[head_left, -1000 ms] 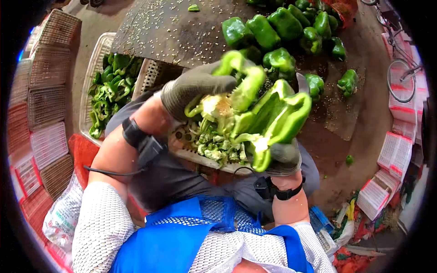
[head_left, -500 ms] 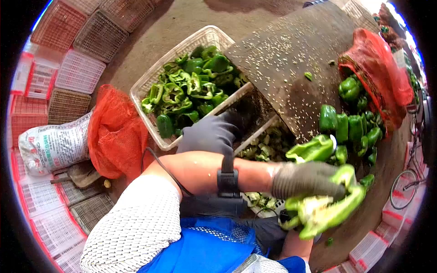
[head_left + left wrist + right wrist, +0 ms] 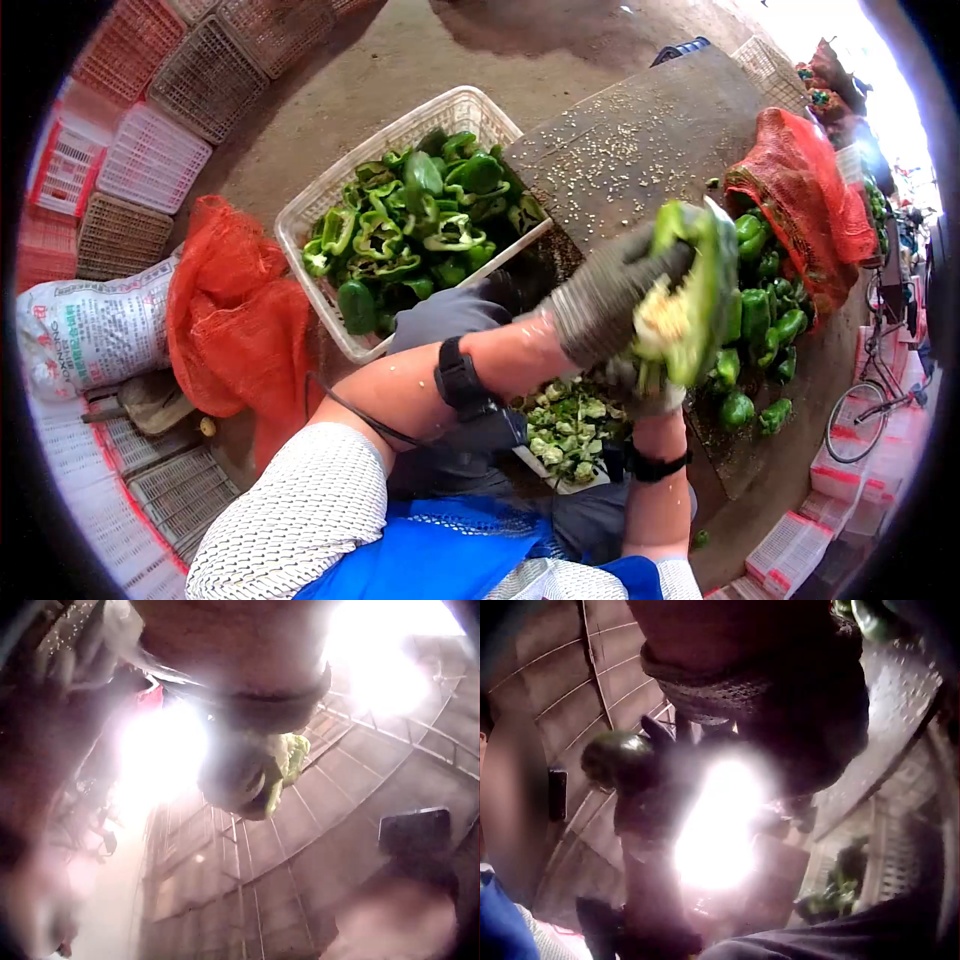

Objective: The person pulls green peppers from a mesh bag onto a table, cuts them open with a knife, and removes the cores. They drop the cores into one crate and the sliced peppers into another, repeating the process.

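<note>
In the head view, my gloved left hand [image 3: 610,305] grips a cut green bell pepper [image 3: 705,310], its pale seed core turned toward me. Close below it, my gloved right hand [image 3: 655,395] holds the pepper from underneath; most of its fingers are hidden. A thin pale edge, like a blade, shows along the pepper's upper far side. Pepper flesh [image 3: 289,761] shows beside the left glove [image 3: 236,780] in the left wrist view. Glare covers much of the right wrist view, where a green pepper [image 3: 615,759] shows left of the dark glove.
A white crate [image 3: 330,185] of cut peppers stands at the left. Pepper cores [image 3: 570,430] fill a container below the hands. Seeds dot the board [image 3: 620,135]; whole peppers [image 3: 760,330] and a red mesh sack [image 3: 810,195] lie at right.
My left hand has risen and swung up with the pepper, and the right hand has come into view beneath it. Since the first frame the head view has turned left.
</note>
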`<state>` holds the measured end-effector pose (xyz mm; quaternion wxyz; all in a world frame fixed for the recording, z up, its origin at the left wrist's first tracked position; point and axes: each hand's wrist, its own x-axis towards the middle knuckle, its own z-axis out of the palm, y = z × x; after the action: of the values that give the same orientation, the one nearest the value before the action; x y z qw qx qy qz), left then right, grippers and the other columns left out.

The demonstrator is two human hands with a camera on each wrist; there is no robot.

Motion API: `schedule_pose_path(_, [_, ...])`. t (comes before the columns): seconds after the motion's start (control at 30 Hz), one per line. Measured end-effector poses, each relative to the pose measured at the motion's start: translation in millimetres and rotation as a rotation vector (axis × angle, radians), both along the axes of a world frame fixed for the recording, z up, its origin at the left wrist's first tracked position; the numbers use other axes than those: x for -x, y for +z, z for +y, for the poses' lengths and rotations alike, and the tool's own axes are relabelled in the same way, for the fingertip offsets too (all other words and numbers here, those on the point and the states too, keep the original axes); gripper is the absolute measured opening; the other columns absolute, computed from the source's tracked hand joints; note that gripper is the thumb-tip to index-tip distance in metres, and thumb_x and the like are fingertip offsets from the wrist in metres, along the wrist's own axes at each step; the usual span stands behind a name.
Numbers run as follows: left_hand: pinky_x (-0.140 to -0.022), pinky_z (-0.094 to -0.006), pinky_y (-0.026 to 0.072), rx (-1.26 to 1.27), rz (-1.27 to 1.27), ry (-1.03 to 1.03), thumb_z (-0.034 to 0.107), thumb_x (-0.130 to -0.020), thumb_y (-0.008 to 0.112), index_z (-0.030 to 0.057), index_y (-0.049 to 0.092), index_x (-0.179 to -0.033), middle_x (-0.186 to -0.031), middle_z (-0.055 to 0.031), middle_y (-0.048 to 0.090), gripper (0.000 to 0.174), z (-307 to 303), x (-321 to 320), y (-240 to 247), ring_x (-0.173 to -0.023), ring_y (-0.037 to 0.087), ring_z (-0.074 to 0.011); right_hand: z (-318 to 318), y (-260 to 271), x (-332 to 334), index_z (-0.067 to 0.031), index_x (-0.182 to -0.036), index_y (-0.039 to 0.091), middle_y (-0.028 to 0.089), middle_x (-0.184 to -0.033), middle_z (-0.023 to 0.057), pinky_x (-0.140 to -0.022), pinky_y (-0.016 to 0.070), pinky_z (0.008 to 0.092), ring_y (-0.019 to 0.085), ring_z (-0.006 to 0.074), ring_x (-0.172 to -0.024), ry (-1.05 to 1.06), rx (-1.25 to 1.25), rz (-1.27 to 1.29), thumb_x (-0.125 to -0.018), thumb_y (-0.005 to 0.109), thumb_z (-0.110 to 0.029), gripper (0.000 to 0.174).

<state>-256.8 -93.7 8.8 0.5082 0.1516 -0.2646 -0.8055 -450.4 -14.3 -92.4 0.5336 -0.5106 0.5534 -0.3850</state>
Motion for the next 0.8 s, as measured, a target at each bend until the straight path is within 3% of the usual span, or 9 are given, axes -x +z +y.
schedule_pose_path(0.07, [-0.078,-0.0267,0.0552,-0.064,0.053,-0.013,0.025,-0.099,0.056,0.0024,0.056,-0.122,-0.103,-0.0052,0.067,0.032,-11,1,-15,-0.089,0.066,-0.0134,11,35,-2,-0.0025,-0.141,0.039,0.057,-0.129,0.0148,-0.061,0.0492,0.0266,0.063,0.0263,-0.102,-0.187,-0.277,-0.701,-0.088,0.067,-0.035,0.069])
schedule_pose_path(0.13, [-0.077,-0.0281,0.0562,-0.14,-0.12,-0.11,0.024,-0.099,0.056,0.0012,0.055,-0.122,-0.101,-0.0068,0.067,0.032,-17,11,-33,-0.088,0.067,-0.0153,25,58,-1,-0.0008,-0.144,0.037,0.056,-0.131,0.0152,-0.061,0.0505,0.024,0.064,0.0245,-0.104,-0.22,-0.275,-0.872,-0.087,0.067,-0.043,0.077])
schedule_pose_path(0.23, [-0.08,-0.027,0.0531,-0.072,-0.188,-0.236,0.024,-0.099,0.057,0.0005,0.057,-0.123,-0.105,-0.0055,0.067,0.034,-9,48,-53,-0.091,0.063,-0.0114,32,73,5,0.0029,-0.139,0.042,0.06,-0.126,0.0137,-0.083,0.0524,0.0301,0.063,0.02,-0.105,-0.186,-0.106,-0.728,-0.086,0.065,-0.054,0.082])
schedule_pose_path(0.37, [-0.084,-0.0274,0.0524,0.096,-0.427,-0.362,0.031,-0.096,0.062,-0.0004,0.055,-0.127,-0.112,-0.0052,0.064,0.046,9,81,-49,-0.097,0.062,-0.0116,34,97,13,0.0002,-0.124,0.054,0.064,-0.111,0.0041,-0.086,0.0503,0.0296,0.061,0.0147,-0.098,-0.215,-0.089,-0.633,-0.077,0.081,-0.044,0.07])
schedule_pose_path(0.47, [-0.096,-0.0312,0.0464,0.425,-0.822,-0.331,0.032,-0.099,0.056,-0.0014,0.052,-0.131,-0.119,-0.0068,0.063,0.047,15,98,-50,-0.111,0.057,-0.0154,49,85,36,-0.0004,-0.125,0.055,0.065,-0.111,0.005,-0.086,0.0504,0.0294,0.063,0.0154,-0.097,-0.237,-0.071,-0.526,-0.08,0.076,-0.047,0.068])
schedule_pose_path(0.53, [-0.096,-0.0386,0.0458,0.55,-0.91,0.045,0.029,-0.097,0.057,-0.0017,0.055,-0.124,-0.116,-0.0201,0.063,0.041,24,108,-50,-0.11,0.061,-0.0327,58,73,51,-0.0001,-0.13,0.049,0.062,-0.109,0.0077,-0.08,0.053,0.03,0.062,0.0154,-0.094,-0.28,-0.182,-0.604,-0.076,0.075,-0.051,0.078])
schedule_pose_path(0.6, [-0.095,-0.0399,0.0479,0.984,-0.997,0.316,0.015,-0.086,0.068,0.0009,0.058,-0.122,-0.121,-0.0201,0.061,0.04,19,97,-23,-0.111,0.06,-0.0365,62,76,56,-0.0016,-0.125,0.055,0.067,-0.098,0.0073,-0.055,0.051,0.0252,0.064,0.0126,-0.072,-0.396,-0.172,-0.646,-0.078,0.073,-0.051,0.071])
schedule_pose_path(0.67, [-0.094,-0.0407,0.0491,1.189,-0.77,0.029,0.007,-0.075,0.075,0.002,0.058,-0.124,-0.121,-0.0197,0.061,0.051,22,99,-16,-0.111,0.06,-0.0374,67,61,77,-0.0026,-0.123,0.057,0.067,-0.098,0.0062,-0.057,0.0504,0.0256,0.064,0.0127,-0.073,-0.413,-0.203,-0.684,-0.08,0.073,-0.048,0.065])
schedule_pose_path(0.8, [-0.086,-0.043,0.0531,1.426,-1.128,-0.297,0.005,-0.073,0.071,0.0044,0.049,-0.133,-0.128,-0.0194,0.056,0.063,60,127,-26,-0.103,0.062,-0.0382,66,46,101,-0.0038,-0.118,0.06,0.067,-0.101,0.0052,-0.075,0.0549,0.0308,0.064,0.0143,-0.089,-0.538,-0.204,-0.647,-0.086,0.072,-0.038,0.048])
